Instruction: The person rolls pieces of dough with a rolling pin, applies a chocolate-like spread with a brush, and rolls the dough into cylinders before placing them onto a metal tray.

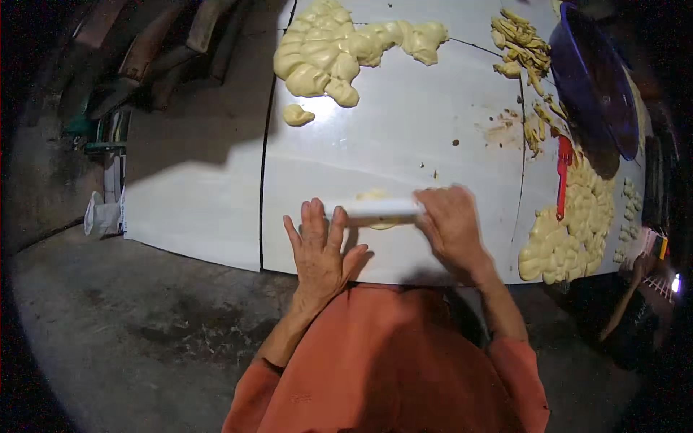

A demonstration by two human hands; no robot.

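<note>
A white rolling pin (379, 208), smeared by motion, lies across a flattened piece of yellow dough (379, 224) near the table's front edge. My left hand (317, 252) is at the pin's left end with its fingers spread and stretched out. My right hand (447, 224) has its fingers wrapped round the pin's right end. The pin hides much of the dough beneath it.
The white table (195, 209) holds dough mounds (317, 58) at the back, more dough (567, 231) at right, dark yellow strips (520, 43), a red utensil (562, 173) and a blue basin (592, 79). A person's arm (624, 296) shows at lower right.
</note>
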